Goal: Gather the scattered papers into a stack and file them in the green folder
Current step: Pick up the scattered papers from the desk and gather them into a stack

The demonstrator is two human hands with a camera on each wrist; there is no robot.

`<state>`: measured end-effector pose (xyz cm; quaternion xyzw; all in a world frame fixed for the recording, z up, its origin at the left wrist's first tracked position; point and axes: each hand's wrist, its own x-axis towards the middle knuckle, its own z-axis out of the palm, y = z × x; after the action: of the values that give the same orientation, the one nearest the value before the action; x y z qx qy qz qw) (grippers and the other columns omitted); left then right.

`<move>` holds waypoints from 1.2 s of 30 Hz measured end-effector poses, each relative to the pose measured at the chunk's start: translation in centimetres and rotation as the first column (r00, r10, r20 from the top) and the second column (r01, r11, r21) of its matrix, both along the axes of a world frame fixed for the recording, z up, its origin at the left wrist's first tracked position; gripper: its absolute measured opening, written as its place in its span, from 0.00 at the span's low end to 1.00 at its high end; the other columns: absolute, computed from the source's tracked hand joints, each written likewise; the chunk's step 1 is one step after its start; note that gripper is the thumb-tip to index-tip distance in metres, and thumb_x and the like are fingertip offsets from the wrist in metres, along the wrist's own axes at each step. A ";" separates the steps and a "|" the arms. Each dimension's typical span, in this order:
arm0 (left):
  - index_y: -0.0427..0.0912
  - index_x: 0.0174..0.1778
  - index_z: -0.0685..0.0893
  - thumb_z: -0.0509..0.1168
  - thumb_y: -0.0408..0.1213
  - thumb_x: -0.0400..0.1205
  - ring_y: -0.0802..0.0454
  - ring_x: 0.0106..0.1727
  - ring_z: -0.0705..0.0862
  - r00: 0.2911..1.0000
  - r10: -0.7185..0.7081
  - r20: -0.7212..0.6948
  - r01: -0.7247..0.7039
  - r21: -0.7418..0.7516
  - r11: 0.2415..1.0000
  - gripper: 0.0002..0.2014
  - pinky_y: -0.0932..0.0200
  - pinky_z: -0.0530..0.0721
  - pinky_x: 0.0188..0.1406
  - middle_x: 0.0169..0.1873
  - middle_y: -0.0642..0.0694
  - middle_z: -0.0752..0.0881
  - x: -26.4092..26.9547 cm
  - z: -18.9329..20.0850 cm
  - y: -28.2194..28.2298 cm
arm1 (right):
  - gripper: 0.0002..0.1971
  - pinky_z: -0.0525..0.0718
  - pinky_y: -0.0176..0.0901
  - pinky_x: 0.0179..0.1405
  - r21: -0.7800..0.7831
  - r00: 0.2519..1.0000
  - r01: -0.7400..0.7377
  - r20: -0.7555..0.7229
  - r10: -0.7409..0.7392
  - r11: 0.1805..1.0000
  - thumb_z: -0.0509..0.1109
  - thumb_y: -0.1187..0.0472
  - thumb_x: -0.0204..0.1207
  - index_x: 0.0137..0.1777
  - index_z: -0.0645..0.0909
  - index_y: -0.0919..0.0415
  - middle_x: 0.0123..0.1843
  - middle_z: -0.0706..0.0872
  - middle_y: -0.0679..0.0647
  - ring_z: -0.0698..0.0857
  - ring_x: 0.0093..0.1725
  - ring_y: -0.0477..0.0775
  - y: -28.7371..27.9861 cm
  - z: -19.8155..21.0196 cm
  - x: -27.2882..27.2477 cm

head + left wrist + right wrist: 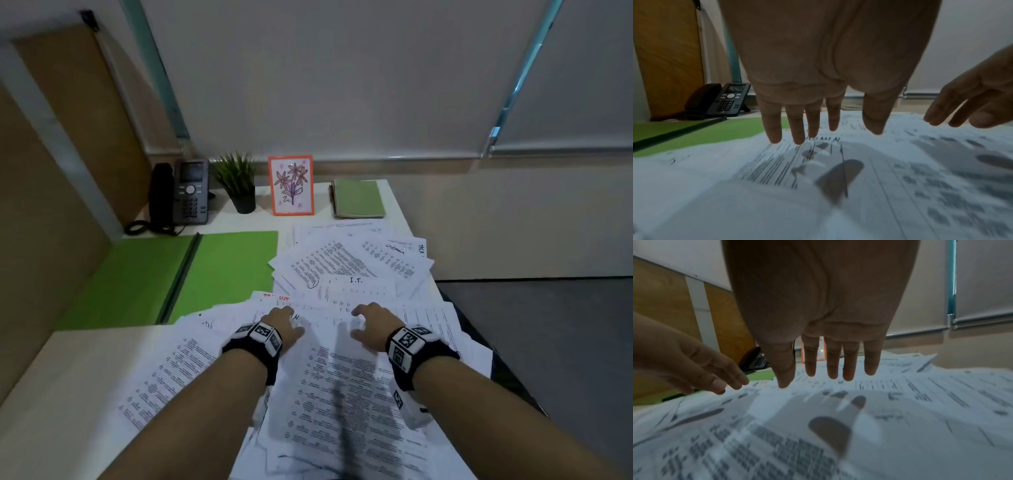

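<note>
Several printed white papers [346, 370] lie scattered and overlapping across the right half of the desk, from its near edge to the back. The green folder [191, 274] lies open and flat to their left, its right flap partly under the sheets. My left hand [284, 322] and right hand [368, 325] hover side by side just above the middle of the pile, palms down. In the left wrist view the left fingers [797, 129] hang straight over a sheet [777, 170], holding nothing. In the right wrist view the right fingers [832, 366] are straight above the papers [900, 402], casting shadows.
At the back of the desk stand a black desk phone [186, 195], a small potted plant [239, 185], an orange-framed flower drawing [291, 185] and a closed green notebook [359, 198]. A wooden partition [51, 205] bounds the left. The desk's right edge drops to dark floor [548, 325].
</note>
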<state>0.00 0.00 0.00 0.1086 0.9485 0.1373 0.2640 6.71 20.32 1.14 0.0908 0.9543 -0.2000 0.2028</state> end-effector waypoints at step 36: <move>0.48 0.83 0.44 0.71 0.52 0.74 0.51 0.82 0.58 0.851 0.507 0.138 -0.404 0.789 0.463 0.50 0.54 0.60 0.76 0.83 0.42 0.57 -2.2 5.4 -5.0 | 0.15 0.82 0.53 0.62 -0.754 0.756 0.171 -0.312 -0.575 0.634 0.68 0.52 0.79 0.63 0.81 0.53 0.57 0.88 0.48 0.85 0.59 0.50 -0.1 7.4 -2.1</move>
<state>-2.24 -5.03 5.44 -0.0351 0.7925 0.6028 0.0852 4.60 20.22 8.53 0.1551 0.7842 -0.5930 -0.0964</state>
